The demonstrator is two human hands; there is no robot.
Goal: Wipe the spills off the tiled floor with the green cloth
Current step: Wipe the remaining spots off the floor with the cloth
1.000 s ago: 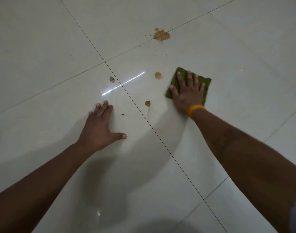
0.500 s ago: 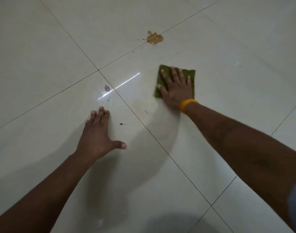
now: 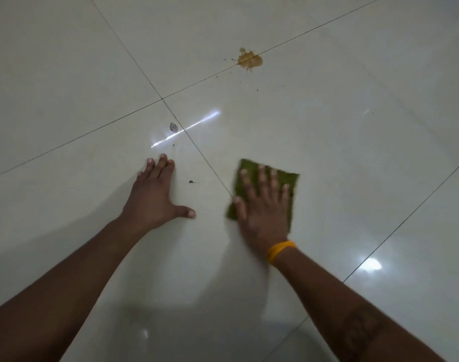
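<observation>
Green cloth (image 3: 251,171), blurred, lies mostly hidden under right hand (image 3: 263,211), seemingly flat.

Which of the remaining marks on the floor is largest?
The tan-brown splatter on the far grout line; the greyish spot and dark speck are much smaller.

Dim light, glare streaks on glossy tiles (image 3: 353,152), slight motion blur.

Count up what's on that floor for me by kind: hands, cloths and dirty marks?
Hands: 2, left hand, right hand
Green cloth: 1
Marks: 3, tan spill, greyish spot, dark speck
Total: 6
</observation>
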